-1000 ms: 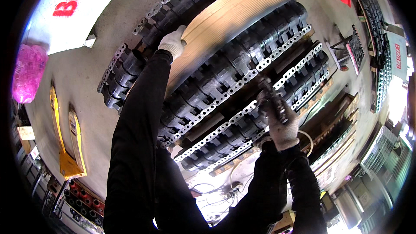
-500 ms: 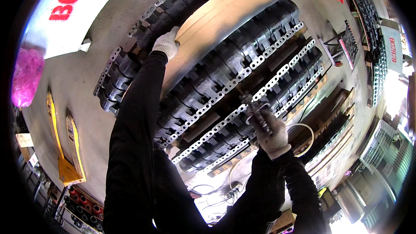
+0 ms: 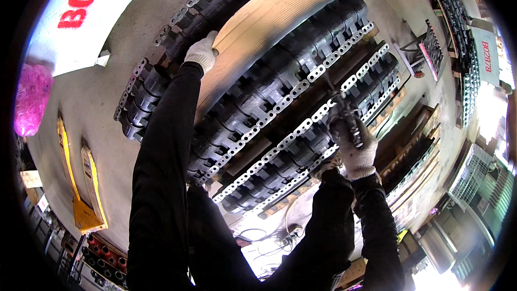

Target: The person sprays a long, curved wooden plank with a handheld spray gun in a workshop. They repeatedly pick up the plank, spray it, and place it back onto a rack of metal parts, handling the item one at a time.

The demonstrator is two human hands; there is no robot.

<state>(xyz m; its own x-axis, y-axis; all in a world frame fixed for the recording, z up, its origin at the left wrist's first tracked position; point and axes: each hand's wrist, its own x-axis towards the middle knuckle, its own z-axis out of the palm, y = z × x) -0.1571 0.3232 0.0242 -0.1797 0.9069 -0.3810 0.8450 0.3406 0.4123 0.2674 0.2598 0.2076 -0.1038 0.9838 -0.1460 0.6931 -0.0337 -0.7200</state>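
left hand (image 3: 202,54) is gripping board (image 3: 280,19); right hand (image 3: 360,153), clasping spray gun (image 3: 346,121), is moving toward pallet (image 3: 397,98)'s right edge, facing another track (image 3: 269,86) stretch.

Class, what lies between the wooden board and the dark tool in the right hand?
The head view shows a ribbed black row with a holed, pale edge, then a dark gap, between the wooden board and the dark tool.

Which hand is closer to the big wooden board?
Left. The left hand holds the wooden board at its left edge; the right hand, holding a dark tool, is apart from it, toward the lower right.
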